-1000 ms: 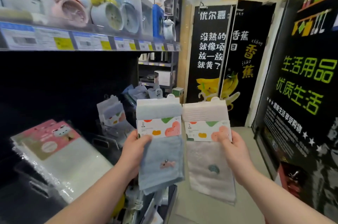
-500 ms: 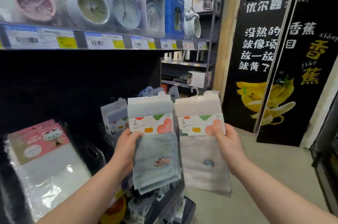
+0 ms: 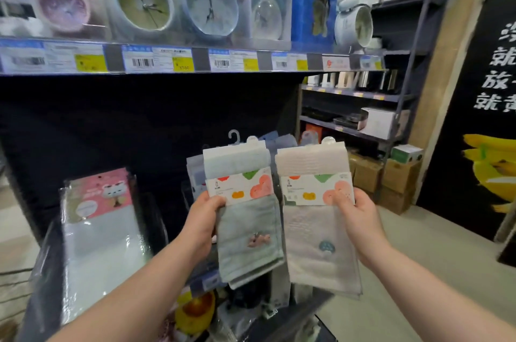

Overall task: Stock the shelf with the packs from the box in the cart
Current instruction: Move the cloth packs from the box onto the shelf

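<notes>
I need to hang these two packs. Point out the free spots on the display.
Free: the dark gap between the pink-labelled packs and the hanging packs behind the blue towel pack in the left hand. Crowded: the clock shelf above.

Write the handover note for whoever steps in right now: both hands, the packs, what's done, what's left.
Left hand: grip shut on the blue towel pack.
Right hand: grip shut on the white towel pack.
Both packs are held upright, side by side, in front of the dark display under the clock shelf.
Done: similar hanging packs already sit behind the blue one.
Left: hang both held packs. Cart and box are not in view, so the remaining stock is unknown.
</notes>
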A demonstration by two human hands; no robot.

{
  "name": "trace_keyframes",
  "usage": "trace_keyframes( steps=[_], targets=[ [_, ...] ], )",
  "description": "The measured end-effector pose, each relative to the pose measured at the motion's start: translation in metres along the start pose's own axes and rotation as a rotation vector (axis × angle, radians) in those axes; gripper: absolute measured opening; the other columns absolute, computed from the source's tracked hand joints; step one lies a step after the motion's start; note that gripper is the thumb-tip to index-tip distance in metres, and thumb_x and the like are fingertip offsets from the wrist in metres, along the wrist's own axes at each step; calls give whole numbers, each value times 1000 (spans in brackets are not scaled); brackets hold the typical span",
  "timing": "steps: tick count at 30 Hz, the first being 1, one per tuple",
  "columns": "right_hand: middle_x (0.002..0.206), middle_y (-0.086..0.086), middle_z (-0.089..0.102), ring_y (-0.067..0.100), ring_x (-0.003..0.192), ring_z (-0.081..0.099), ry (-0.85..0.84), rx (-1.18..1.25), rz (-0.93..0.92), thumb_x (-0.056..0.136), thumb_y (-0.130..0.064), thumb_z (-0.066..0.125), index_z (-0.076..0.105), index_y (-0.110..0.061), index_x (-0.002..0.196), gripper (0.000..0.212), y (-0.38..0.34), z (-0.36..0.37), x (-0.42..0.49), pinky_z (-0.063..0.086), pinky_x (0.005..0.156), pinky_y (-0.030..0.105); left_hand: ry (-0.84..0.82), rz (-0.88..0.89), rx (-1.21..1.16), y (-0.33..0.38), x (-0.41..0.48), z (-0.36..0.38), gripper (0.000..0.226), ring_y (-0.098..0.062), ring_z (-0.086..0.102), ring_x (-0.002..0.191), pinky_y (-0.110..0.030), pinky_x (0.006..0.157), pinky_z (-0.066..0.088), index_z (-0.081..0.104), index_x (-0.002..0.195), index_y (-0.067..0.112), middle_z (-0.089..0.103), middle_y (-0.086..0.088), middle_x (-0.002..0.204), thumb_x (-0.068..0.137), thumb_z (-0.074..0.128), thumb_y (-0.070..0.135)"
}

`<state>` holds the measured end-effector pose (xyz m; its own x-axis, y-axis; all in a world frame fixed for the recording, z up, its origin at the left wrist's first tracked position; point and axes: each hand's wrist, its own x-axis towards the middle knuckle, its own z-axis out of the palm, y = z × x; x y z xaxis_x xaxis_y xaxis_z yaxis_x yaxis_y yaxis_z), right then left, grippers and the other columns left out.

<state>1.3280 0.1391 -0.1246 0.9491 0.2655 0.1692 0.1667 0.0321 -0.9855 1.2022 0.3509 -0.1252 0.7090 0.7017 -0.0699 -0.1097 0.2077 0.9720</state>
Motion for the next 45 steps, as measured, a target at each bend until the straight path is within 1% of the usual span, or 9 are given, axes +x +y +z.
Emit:
trace_keyframes(
  steps=[2, 13, 17, 23, 27, 31, 40, 43, 45],
  targets=[
    [100, 1, 70, 23, 93, 68, -18, -3, -9, 88, -20, 64, 59, -22, 94, 7, 4, 7, 13, 55, 85, 45, 19, -3, 4, -1, 15, -2, 26, -26, 66, 97, -43, 84, 54, 62, 106, 14, 71, -9, 108, 91, 44, 3],
    [95, -6, 67, 15, 86, 65, -120, -7, -30, 89, -24, 63, 56, -28, 89, 8, 7, 64, 89, 50, 64, 30, 74, -127, -150, -12, 107, -17, 28, -28, 64, 80, -39, 66, 51, 59, 102, 12, 69, -12, 88, 91, 39, -5],
    [101, -3, 67, 18, 92, 64, -165, -39, -18, 88, -29, 63, 58, -23, 100, 14, 11, 92, 113, 53, 77, 38, 82, -209, -206, -16, 139, -25, 25, -35, 65, 84, -43, 68, 53, 62, 100, 8, 71, -19, 91, 93, 40, 0],
    [94, -4, 64, 12, 85, 60, -211, -27, -31, 91, -22, 60, 58, -25, 91, 4, 21, 116, 138, 47, 66, 29, 198, -288, -222, -28, 177, -33, 34, -35, 66, 83, -42, 68, 54, 65, 98, 9, 73, -19, 86, 92, 34, -4],
    [95, 2, 67, 20, 88, 63, -231, -54, -27, 86, -24, 65, 63, -17, 96, 12, 24, 127, 160, 51, 80, 41, 300, -292, -196, -31, 194, -38, 34, -31, 65, 72, -38, 63, 53, 65, 84, 7, 72, -12, 62, 90, 34, -5],
    [93, 5, 66, 22, 87, 60, -275, -9, -3, 81, -23, 70, 62, -13, 92, 17, 25, 141, 178, 45, 75, 38, 341, -310, -107, -40, 205, -38, 32, -36, 66, 86, -45, 81, 56, 68, 93, 3, 70, -19, 90, 88, 38, -5],
    [97, 4, 72, 28, 99, 65, -434, 76, 85, 81, -21, 72, 70, -21, 92, 11, 31, 161, 203, 50, 93, 46, 384, -129, 403, -36, 211, -34, 59, -31, 62, 104, -48, 90, 54, 48, 120, 12, 60, -12, 117, 69, 73, 28],
    [92, 2, 74, 25, 95, 68, -522, 147, 107, 81, -14, 72, 70, -18, 93, 13, 32, 164, 203, 52, 79, 36, 318, -16, 852, -19, 190, -35, 76, -29, 46, 127, -46, 104, 43, 38, 138, 27, 43, -4, 139, 70, 68, 43],
    [95, 1, 74, 22, 95, 68, -606, 165, 125, 78, -17, 74, 70, -18, 99, 22, 31, 169, 200, 52, 84, 37, 275, -11, 1317, -13, 172, -37, 78, -29, 19, 145, -44, 116, 25, 18, 149, 27, 18, -3, 157, 84, 58, 43]
  ],
)
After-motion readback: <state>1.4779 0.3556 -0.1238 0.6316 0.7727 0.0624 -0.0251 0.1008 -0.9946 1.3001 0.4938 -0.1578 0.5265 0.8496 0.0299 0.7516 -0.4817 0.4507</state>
